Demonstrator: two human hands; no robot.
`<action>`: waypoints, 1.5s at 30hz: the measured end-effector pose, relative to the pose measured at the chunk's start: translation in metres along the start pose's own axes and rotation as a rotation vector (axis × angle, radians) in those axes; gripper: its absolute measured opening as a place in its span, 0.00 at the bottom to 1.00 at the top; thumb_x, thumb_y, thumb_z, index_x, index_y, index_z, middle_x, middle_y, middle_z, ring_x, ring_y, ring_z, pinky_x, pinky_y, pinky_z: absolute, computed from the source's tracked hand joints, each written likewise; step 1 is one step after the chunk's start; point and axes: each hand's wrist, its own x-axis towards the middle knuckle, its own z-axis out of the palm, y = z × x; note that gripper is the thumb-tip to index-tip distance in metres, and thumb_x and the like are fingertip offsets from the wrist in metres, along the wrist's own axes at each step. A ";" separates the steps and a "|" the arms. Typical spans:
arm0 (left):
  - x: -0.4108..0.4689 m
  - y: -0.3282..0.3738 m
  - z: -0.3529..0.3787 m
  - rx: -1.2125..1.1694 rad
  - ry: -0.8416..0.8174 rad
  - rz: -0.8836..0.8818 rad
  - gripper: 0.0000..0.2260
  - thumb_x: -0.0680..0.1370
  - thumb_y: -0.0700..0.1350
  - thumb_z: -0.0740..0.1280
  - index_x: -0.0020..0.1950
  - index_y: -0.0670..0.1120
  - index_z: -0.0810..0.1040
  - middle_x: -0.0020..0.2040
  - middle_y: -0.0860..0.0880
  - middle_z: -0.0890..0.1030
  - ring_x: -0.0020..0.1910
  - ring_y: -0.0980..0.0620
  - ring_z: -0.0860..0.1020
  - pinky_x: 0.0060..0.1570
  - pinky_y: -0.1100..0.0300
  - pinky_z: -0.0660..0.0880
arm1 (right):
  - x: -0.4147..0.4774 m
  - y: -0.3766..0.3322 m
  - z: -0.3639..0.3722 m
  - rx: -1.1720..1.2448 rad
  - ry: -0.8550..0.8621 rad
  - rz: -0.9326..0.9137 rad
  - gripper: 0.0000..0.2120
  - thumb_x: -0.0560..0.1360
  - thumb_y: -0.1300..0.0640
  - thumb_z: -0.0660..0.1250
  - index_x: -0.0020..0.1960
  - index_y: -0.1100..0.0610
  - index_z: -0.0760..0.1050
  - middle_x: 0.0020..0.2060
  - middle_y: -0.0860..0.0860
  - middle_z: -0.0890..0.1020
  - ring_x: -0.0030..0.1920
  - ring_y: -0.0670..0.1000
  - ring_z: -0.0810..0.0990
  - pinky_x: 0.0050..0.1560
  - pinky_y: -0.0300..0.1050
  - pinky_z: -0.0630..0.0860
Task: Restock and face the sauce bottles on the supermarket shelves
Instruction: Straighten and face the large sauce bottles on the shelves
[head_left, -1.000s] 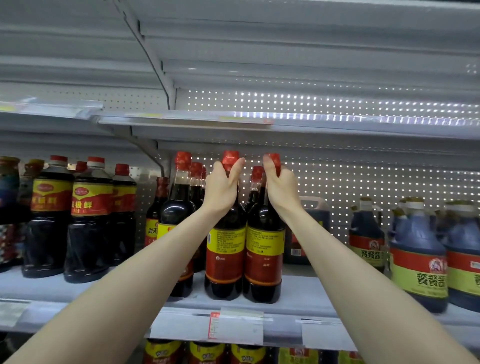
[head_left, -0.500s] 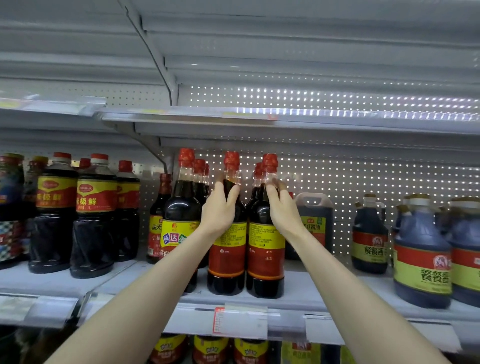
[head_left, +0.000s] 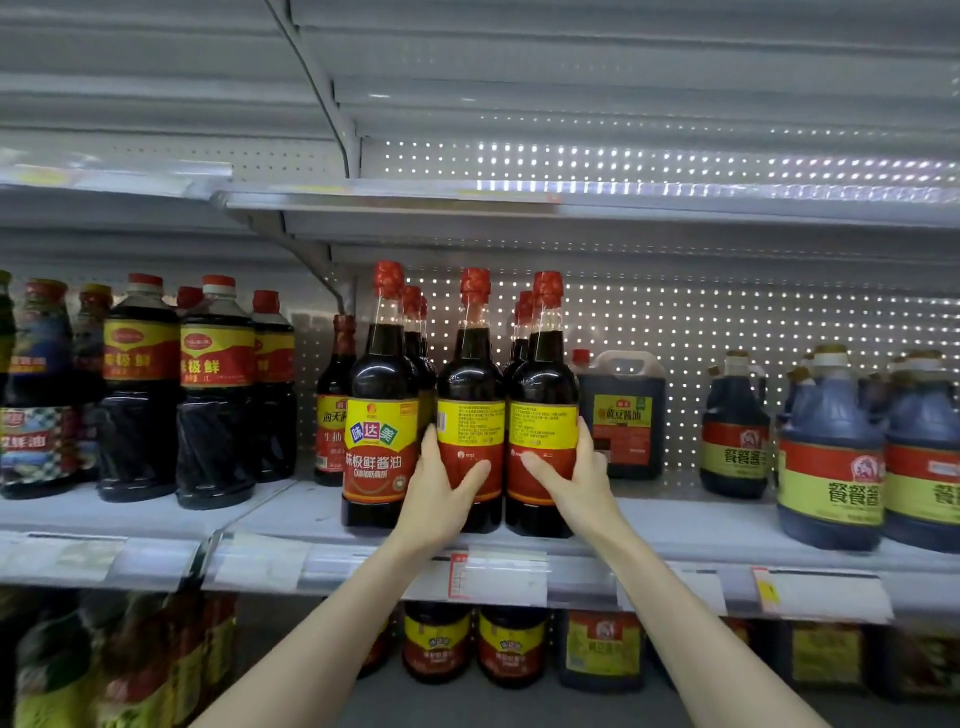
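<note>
Head view: slid down from necks to label height. Now clamping left hand (head_left: 441, 499) round middle bottle (head_left: 470, 384), right hand (head_left: 576, 488) round right bottle (head_left: 543, 384), fingers (head_left: 585, 439) curled on each, both upright at shelf (head_left: 675, 525) front. Back labels outward, so likely turning next.

Two sauce bottles (head_left: 506, 415) side by side at shelf (head_left: 675, 525) front

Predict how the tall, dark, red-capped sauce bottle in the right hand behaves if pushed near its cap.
The tall, dark, red-capped sauce bottle would probably tip: tall body, small base. Likely heavy, filled into the neck. The right hand gripping its label looks steadier.
</note>
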 end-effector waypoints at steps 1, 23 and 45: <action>0.000 0.001 -0.002 -0.001 -0.011 -0.009 0.34 0.78 0.49 0.67 0.78 0.48 0.52 0.71 0.50 0.68 0.69 0.54 0.68 0.68 0.54 0.67 | -0.001 0.001 0.000 -0.017 0.006 0.012 0.41 0.73 0.41 0.68 0.77 0.43 0.48 0.63 0.48 0.63 0.66 0.49 0.64 0.70 0.53 0.64; -0.012 0.009 -0.011 0.039 -0.020 -0.055 0.30 0.80 0.50 0.63 0.78 0.49 0.52 0.68 0.53 0.69 0.67 0.55 0.68 0.66 0.58 0.66 | -0.023 -0.022 0.007 -0.139 0.180 -0.077 0.36 0.77 0.45 0.65 0.78 0.51 0.50 0.72 0.47 0.58 0.71 0.46 0.55 0.68 0.44 0.60; -0.035 0.029 -0.022 -0.169 -0.099 -0.100 0.14 0.83 0.55 0.52 0.69 0.61 0.61 0.59 0.63 0.71 0.54 0.66 0.69 0.56 0.67 0.65 | -0.043 -0.056 0.054 0.329 -0.144 0.075 0.37 0.73 0.28 0.51 0.77 0.46 0.58 0.74 0.45 0.65 0.73 0.46 0.63 0.74 0.55 0.59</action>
